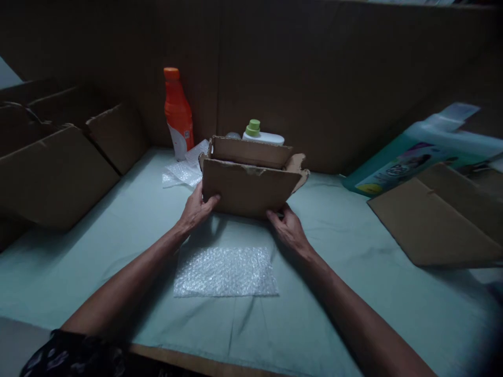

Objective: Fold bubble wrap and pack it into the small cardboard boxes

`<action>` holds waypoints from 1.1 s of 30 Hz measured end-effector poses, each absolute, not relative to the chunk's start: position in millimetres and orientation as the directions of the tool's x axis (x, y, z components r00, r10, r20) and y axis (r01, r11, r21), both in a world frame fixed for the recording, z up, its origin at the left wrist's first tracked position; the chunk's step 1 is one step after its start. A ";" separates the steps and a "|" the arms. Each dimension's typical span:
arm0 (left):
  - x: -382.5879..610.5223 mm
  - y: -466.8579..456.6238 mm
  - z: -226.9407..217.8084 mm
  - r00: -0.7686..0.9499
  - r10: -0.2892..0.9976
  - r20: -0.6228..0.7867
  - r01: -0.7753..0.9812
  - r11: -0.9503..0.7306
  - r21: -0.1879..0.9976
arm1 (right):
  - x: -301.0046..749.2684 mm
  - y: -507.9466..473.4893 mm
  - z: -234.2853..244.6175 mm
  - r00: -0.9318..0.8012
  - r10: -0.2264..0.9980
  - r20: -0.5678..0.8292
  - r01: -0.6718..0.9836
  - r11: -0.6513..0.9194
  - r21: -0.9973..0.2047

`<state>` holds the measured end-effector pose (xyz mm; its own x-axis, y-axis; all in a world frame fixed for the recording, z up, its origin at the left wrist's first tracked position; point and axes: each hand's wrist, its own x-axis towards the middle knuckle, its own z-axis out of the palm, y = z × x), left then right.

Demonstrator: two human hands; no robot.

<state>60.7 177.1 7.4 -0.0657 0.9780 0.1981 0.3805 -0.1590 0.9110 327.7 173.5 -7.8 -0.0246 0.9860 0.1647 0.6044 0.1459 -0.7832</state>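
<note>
Head view: the person's left hand and right hand grip a small open-topped cardboard box at its lower left and lower right corners, fingers partly closed around it, thumbs toward the near side; some fingertips are hidden. Whether the box touches the cloth-covered worktop is hard to tell. It sits beyond a flat bubble-wrap sheet and in front of a green-capped white bottle. An orange bottle stands behind crumpled bubble wrap to the left.
</note>
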 end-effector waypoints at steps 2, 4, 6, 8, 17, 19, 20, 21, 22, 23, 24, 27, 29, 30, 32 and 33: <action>57.8 158.9 5.6 -0.060 0.982 0.177 0.414 -0.137 0.900 | 328.1 157.5 -7.1 -0.016 0.989 0.149 0.625 0.127 -0.770; 51.1 140.7 3.6 -0.038 0.984 0.174 0.399 -0.144 0.906 | 332.4 140.3 -5.3 -0.048 0.991 0.128 0.633 0.129 -0.763; 41.9 125.7 0.8 -0.011 0.983 0.181 0.394 -0.162 0.904 | 339.4 125.5 -3.6 -0.089 0.988 0.123 0.639 0.152 -0.754; 32.9 110.3 -3.3 -0.013 0.975 0.224 0.473 -0.191 0.860 | 346.7 112.0 -3.1 -0.101 0.977 0.187 0.675 0.205 -0.709; 57.0 26.9 -30.3 0.535 0.770 0.348 0.676 -0.637 0.371 | 287.2 56.4 -23.5 -0.626 0.708 0.328 0.640 0.706 -0.302; 44.2 16.9 -31.5 0.632 0.740 0.229 0.654 -0.668 0.355 | 290.0 49.4 -29.0 -0.678 0.683 0.270 0.618 0.730 -0.292; 32.2 11.6 -30.5 0.654 0.735 0.181 0.656 -0.669 0.349 | 299.9 45.5 -30.4 -0.676 0.690 0.260 0.626 0.723 -0.293; 18.2 6.0 -28.6 0.661 0.736 0.149 0.664 -0.665 0.341 | 313.8 41.3 -30.6 -0.661 0.704 0.260 0.640 0.710 -0.295; 4.1 0.0 -26.3 0.646 0.751 0.136 0.684 -0.648 0.335 | 329.6 36.7 -29.7 -0.642 0.718 0.270 0.654 0.696 -0.297; -8.4 -5.7 -24.0 0.621 0.770 0.145 0.705 -0.630 0.326 | 345.1 32.1 -27.8 -0.623 0.729 0.284 0.666 0.685 -0.296; -17.9 -10.6 -22.1 0.592 0.788 0.170 0.726 -0.613 0.312 | 357.9 27.8 -25.2 -0.614 0.733 0.295 0.672 0.680 -0.293; -25.2 -15.2 -22.3 0.573 0.781 0.247 0.741 -0.623 0.251 | 369.3 20.2 -17.9 -0.671 0.687 0.279 0.644 0.727 -0.241; -18.1 -9.9 -26.7 0.602 0.748 0.279 0.723 -0.659 0.207 | 357.5 21.8 -16.3 -0.718 0.640 0.274 0.618 0.767 -0.171; -13.8 -5.9 -28.6 0.613 0.733 0.295 0.715 -0.674 0.185 | 349.7 24.4 -16.1 -0.733 0.614 0.293 0.605 0.785 -0.132; -7.8 1.2 -28.2 0.626 0.695 0.354 0.694 -0.703 0.153 | 336.3 30.9 -13.9 -0.742 0.566 0.358 0.580 0.811 -0.081; -6.6 3.4 -24.5 0.620 0.679 0.393 0.681 -0.714 0.161 | 332.2 33.7 -10.6 -0.734 0.551 0.396 0.569 0.818 -0.085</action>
<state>-6.6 3.4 -24.5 0.6197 0.6791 0.3934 0.6810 -0.7145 0.1607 332.2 33.7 -10.6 -0.7345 0.5513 0.3958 0.5686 0.8183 -0.0846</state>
